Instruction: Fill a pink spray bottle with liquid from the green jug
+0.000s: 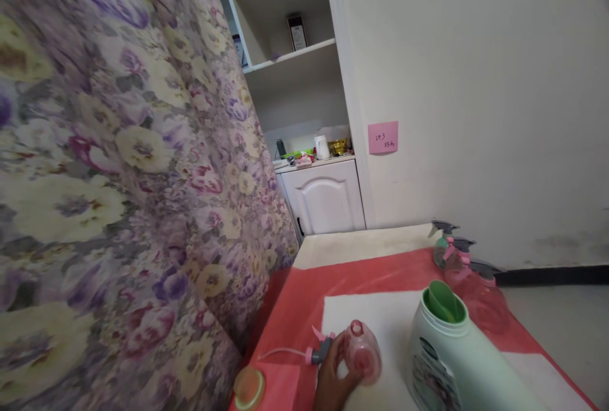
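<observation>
My left hand comes up from the bottom edge, its fingers and thumb closed around a small clear pink bottle with an open neck. Just left of these fingers is a pink and grey spray head, its thin tube pointing left; whether the hand touches it, I cannot tell. A large pale green jug leans at the lower right, its green-rimmed mouth uncapped and turned toward the upper left, near the bottle. My right hand is not in view, and the jug's lower end is cut off by the frame.
Several spray bottles line the right side of the red table cover. A white sheet lies under the work area. A round greenish-yellow lid or jar sits at lower left. Floral curtain hangs left; shelves stand behind.
</observation>
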Demonstrator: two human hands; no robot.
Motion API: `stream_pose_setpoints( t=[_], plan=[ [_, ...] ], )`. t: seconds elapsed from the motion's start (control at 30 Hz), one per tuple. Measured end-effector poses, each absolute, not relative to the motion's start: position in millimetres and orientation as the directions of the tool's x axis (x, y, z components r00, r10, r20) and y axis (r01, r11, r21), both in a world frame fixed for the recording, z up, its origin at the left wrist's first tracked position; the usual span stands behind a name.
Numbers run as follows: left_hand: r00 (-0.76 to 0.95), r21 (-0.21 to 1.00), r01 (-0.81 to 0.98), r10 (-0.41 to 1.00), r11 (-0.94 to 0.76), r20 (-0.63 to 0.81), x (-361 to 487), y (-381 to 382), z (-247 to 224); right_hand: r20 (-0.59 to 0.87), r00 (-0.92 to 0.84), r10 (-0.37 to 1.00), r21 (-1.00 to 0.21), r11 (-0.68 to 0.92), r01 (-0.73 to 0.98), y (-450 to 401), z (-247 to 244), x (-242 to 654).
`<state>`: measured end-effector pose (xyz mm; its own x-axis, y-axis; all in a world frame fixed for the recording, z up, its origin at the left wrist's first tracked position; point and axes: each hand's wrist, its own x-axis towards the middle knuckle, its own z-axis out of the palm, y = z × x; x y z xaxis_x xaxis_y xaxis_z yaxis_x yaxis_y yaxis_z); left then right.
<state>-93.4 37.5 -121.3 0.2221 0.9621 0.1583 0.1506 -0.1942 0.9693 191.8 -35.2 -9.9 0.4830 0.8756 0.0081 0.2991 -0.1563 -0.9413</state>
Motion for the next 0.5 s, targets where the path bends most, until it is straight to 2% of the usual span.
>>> stream_pose_setpoints(
  t=[0.27, 0.5],
  plan=[
    [0.179, 0.972, 0.164, 0.974, -0.171, 0.141, -91, 38, -122, -0.057, 0.475, 0.878, -0.957, -0.184, 0.226, 8, 0, 197],
    [0.198, 0.971, 0.17, 0.971, -0.167, 0.133, -92, 37, -118, -0.088, 0.497, 0.863, -0.955, -0.215, 0.204, -42, -7, 203]
  ],
)
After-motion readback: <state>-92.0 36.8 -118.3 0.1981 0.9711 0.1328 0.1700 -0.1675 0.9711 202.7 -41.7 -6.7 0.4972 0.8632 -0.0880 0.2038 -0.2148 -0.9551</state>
